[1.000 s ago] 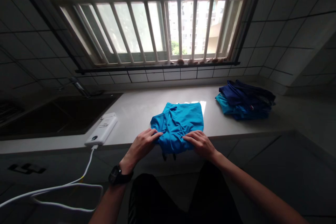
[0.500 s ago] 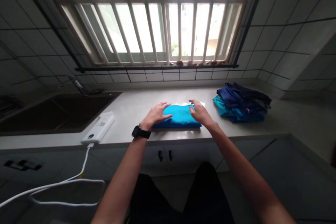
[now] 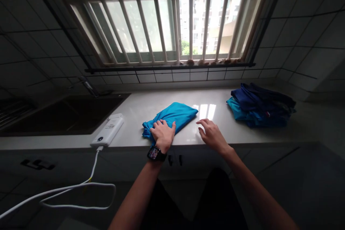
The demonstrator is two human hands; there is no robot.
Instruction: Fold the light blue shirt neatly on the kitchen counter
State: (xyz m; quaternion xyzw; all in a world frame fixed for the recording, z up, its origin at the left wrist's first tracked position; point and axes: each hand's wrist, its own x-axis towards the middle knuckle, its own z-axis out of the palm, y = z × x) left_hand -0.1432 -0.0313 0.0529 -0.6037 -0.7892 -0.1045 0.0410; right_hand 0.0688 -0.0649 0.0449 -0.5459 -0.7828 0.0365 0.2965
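A folded bright blue cloth, perhaps a garment (image 3: 176, 112), lies at an angle on the white countertop (image 3: 145, 100). Its left end is bunched and wrinkled, while the right end comes to a neat corner. My left hand (image 3: 163, 131) rests flat on the cloth's near left part, fingers spread. A black watch (image 3: 156, 153) is on that wrist. Off to the right of the cloth, my right hand (image 3: 211, 133) hovers over the counter near its front edge, with fingers slightly curled and apart and nothing in them.
To the right sits a heap of blue and navy clothes (image 3: 258, 106). A white power bank (image 3: 107, 129) with a white cable (image 3: 93, 172) lies left, beside the dark sink (image 3: 67, 115) and its tap (image 3: 88, 87). Behind the counter is a barred window (image 3: 161, 25).
The blue cloth has turned from lying square to lying at an angle and moved left, with its left end now bunched. My right hand has left it, moving right and nearer.
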